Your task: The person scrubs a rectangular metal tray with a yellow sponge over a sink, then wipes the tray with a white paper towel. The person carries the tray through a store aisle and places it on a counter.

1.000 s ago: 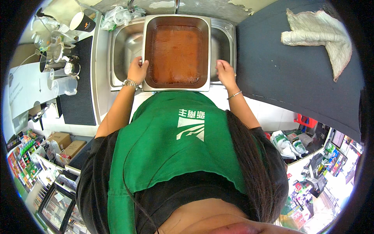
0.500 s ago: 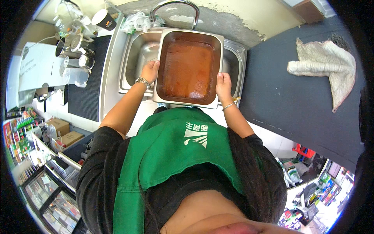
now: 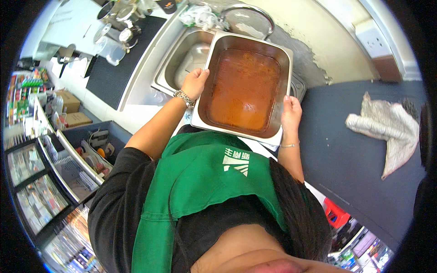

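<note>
While both hands grip steel pan (image 3: 243,88), cardboard boxes (image 3: 70,109) sit left.

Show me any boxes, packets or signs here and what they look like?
Two brown cardboard boxes: left, on the white counter, plain and closed.
Colourful small packets: far left shelf, green and red, too small to tell more.
White logo patch: on the green apron's chest, striped triangle shape.

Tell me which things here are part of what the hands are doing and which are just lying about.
In use:
- steel pan with an orange-brown film inside
- left hand and right hand, one on each side rim
- sink beneath it

Lying about:
- crumpled cloth on the dark counter
- metal jugs at the far left
- tap
</note>
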`<state>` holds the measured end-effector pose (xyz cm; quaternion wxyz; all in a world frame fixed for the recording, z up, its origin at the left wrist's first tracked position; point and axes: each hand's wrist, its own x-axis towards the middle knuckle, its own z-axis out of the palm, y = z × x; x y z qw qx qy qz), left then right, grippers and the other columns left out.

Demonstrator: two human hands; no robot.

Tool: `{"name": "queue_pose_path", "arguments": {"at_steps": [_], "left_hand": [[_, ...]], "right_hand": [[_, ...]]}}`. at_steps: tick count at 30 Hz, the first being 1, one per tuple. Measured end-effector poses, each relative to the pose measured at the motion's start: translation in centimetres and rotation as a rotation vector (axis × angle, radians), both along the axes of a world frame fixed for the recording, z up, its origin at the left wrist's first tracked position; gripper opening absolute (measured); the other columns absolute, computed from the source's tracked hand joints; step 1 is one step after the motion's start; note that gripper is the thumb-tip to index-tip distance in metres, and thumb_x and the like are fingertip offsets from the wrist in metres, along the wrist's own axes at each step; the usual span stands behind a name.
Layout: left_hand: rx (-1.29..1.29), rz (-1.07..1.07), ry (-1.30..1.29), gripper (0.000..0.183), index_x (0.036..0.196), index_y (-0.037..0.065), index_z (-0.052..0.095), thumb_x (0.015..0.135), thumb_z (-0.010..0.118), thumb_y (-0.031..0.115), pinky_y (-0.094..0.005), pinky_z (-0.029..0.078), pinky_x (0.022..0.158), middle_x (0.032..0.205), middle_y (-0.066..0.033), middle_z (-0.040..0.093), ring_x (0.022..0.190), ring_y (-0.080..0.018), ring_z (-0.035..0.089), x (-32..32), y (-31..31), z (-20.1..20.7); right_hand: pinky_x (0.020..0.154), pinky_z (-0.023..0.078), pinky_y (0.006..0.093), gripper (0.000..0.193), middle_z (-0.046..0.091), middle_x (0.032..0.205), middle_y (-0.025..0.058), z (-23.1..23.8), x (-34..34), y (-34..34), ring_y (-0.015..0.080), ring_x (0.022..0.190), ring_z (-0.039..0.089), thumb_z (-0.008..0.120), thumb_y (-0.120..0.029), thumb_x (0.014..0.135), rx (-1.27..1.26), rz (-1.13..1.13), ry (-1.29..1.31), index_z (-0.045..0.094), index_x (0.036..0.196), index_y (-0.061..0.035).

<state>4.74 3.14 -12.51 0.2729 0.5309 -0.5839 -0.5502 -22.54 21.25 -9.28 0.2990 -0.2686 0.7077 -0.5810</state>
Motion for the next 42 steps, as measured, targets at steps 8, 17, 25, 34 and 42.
{"name": "queue_pose_path", "arguments": {"at_steps": [8, 17, 25, 34, 42], "left_hand": [[-0.104, 0.163, -0.119, 0.038, 0.063, 0.003, 0.047, 0.089, 0.054, 0.029, -0.0318, 0.035, 0.050, 0.054, -0.0019, 0.043, 0.053, -0.0105, 0.037, 6.4, 2.0, 6.5], [-0.133, 0.511, 0.109, 0.031, 0.065, 0.005, 0.051, 0.089, 0.055, 0.024, -0.0246, 0.034, 0.048, 0.059, 0.0048, 0.046, 0.054, -0.0048, 0.037, 21.0, 3.3, 11.4], [-0.275, 0.815, -0.015, 0.036, 0.059, 0.008, 0.046, 0.089, 0.056, 0.023, -0.0240, 0.030, 0.046, 0.055, 0.0080, 0.041, 0.052, -0.0031, 0.033, 39.0, 6.3, 16.4], [-0.303, 1.053, -0.138, 0.035, 0.060, 0.009, 0.048, 0.087, 0.060, 0.027, -0.0224, 0.028, 0.044, 0.056, 0.0070, 0.043, 0.051, -0.0028, 0.033, 57.6, 8.5, 19.7], [-0.296, 1.204, -0.175, 0.036, 0.057, 0.010, 0.047, 0.085, 0.061, 0.026, -0.0224, 0.028, 0.045, 0.055, 0.0080, 0.043, 0.050, -0.0025, 0.032, 70.0, 4.8, 20.6]], "right_hand": [[0.057, 0.034, 0.0184, 0.014, 0.048, 0.071, -0.0052, 5.8, 4.4, -3.0, 0.0027, 0.062, 0.039, 0.052, -0.014, 0.092, -0.060, 0.179, 0.080, 0.052, 0.081, -0.0045], [0.051, 0.029, 0.0169, 0.013, 0.044, 0.069, -0.0076, 10.6, 16.8, -10.8, 0.0004, 0.059, 0.033, 0.050, -0.012, 0.093, -0.225, 0.531, -0.036, 0.051, 0.082, -0.0055], [0.054, 0.030, 0.0162, 0.012, 0.045, 0.070, -0.0080, 14.4, 34.9, -18.0, 0.0002, 0.061, 0.035, 0.053, -0.015, 0.092, -0.290, 0.853, -0.179, 0.053, 0.085, -0.0051], [0.055, 0.030, 0.0156, 0.014, 0.047, 0.071, -0.0079, 14.4, 56.1, -24.0, 0.0001, 0.061, 0.035, 0.054, -0.017, 0.091, -0.251, 1.116, -0.252, 0.054, 0.084, -0.0049], [0.046, 0.029, 0.0177, 0.018, 0.044, 0.063, -0.0071, 14.9, 71.8, -31.8, 0.0004, 0.053, 0.034, 0.055, -0.015, 0.090, -0.287, 1.197, -0.181, 0.051, 0.075, -0.0062]]}}
